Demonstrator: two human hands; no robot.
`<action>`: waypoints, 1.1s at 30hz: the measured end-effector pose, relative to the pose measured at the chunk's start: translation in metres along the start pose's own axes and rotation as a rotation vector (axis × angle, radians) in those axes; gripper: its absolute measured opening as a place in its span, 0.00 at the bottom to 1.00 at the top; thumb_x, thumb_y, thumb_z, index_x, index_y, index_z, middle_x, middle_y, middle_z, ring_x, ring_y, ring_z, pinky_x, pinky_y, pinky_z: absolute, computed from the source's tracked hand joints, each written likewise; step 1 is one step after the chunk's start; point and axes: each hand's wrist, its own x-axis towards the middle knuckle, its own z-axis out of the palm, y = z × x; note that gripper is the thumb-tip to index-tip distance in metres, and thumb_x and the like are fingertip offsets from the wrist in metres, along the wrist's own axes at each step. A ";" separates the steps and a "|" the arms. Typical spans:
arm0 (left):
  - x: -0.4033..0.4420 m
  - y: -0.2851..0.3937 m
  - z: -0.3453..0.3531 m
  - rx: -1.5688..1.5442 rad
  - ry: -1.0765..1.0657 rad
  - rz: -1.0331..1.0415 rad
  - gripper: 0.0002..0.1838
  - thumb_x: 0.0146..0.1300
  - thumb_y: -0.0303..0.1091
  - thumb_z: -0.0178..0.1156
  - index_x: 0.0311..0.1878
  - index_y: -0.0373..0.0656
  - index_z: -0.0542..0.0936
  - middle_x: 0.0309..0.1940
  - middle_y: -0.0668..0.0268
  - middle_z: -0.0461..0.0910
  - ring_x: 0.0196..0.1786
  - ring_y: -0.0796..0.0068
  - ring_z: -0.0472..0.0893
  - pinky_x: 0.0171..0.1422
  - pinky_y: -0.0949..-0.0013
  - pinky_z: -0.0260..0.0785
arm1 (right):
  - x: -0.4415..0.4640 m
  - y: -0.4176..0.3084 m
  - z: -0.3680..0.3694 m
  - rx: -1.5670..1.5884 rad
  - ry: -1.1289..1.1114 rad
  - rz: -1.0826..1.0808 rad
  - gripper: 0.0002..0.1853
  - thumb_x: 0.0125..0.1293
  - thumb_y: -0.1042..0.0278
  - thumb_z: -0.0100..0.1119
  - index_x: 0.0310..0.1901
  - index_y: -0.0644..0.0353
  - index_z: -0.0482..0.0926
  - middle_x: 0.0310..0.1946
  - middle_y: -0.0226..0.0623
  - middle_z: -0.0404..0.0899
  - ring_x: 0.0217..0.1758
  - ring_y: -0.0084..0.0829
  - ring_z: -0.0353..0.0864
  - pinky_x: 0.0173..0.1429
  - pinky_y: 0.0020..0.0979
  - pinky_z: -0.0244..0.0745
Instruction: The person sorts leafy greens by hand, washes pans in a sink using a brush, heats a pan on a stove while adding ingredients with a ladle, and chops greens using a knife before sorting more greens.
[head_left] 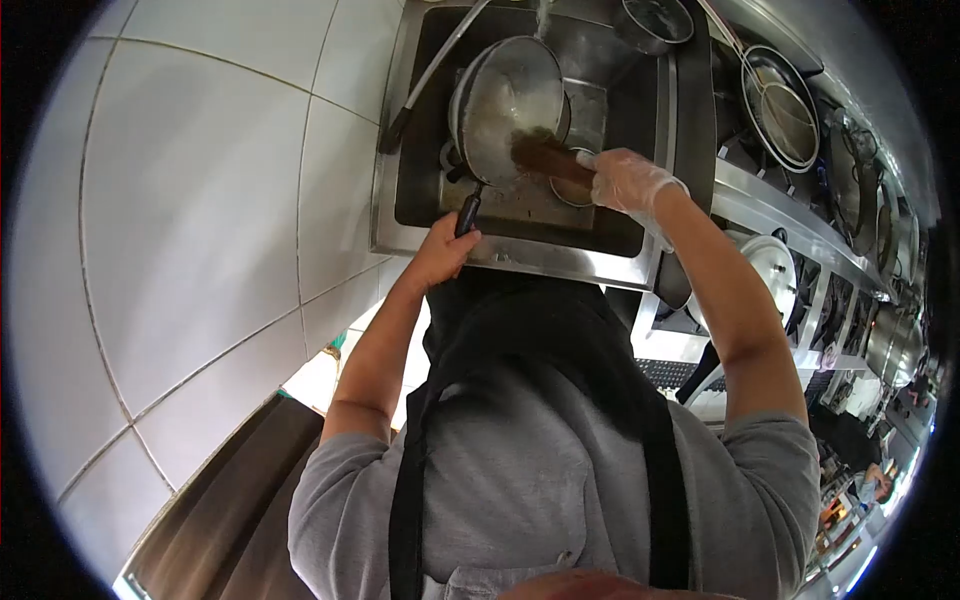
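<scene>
My left hand (pixel 441 252), bare, is closed around the black handle of a round metal wok (pixel 490 75). The wok is tilted inside the metal sink (pixel 570 262), with cloudy water in its bowl. In my right hand (pixel 630 186), which wears a clear plastic glove, is a brown scrub brush (pixel 552 162). Its bristle end reaches over the wok's right side, at the inner surface. A stream of water (pixel 542 15) falls at the wok's far rim. Under the brush, a small round vessel (pixel 574 190) is partly hidden on the sink floor.
A long-handled tool (pixel 432 75) leans on the sink's left edge, beside the tiled wall (pixel 210 170). A metal pot (pixel 655 22) sits at the sink's far right corner. To the right, a strainer (pixel 787 120) rests over a pan on the stove, and a lidded pot (pixel 768 275) stands nearer.
</scene>
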 end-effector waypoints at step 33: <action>0.009 0.023 0.045 -0.229 -0.314 -0.144 0.15 0.77 0.38 0.68 0.46 0.44 0.70 0.23 0.71 0.69 0.19 0.78 0.70 0.21 0.66 0.68 | 0.053 -0.028 -0.024 1.111 0.454 0.336 0.19 0.74 0.64 0.58 0.57 0.66 0.88 0.74 0.64 0.75 0.72 0.62 0.82 0.77 0.47 0.78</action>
